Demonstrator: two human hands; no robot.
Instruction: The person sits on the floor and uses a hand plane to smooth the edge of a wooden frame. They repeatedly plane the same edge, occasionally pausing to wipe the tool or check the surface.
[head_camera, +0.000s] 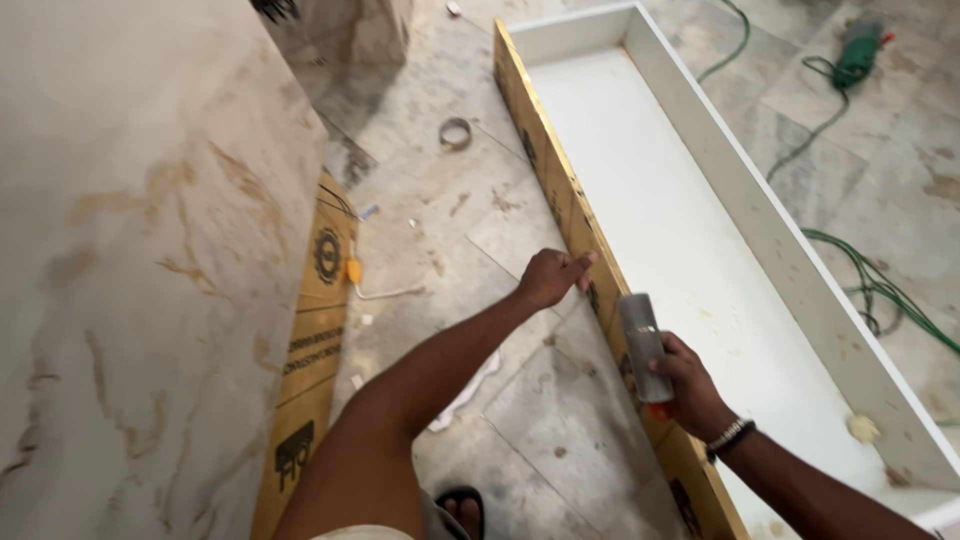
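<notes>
A long open box (760, 200) of white board lies on the floor, its near side panel (555, 175) brown with a shiny yellow top edge. My left hand (552, 277) rests against that panel's outer face, thumb touching the top edge. My right hand (685, 385) grips a grey cylinder (643, 343) with an orange bit at its bottom end, held upright just above the same edge. A beaded bracelet (728, 437) circles my right wrist.
A large marble-patterned sheet (140, 260) fills the left, with a brown printed board (315, 340) below it. A tape roll (455, 132) and a yellow-tipped white cord (375, 290) lie on the tiled floor. Green cables (880, 290) and a green power tool (858, 58) sit at right. My sandalled foot (462, 508) shows below.
</notes>
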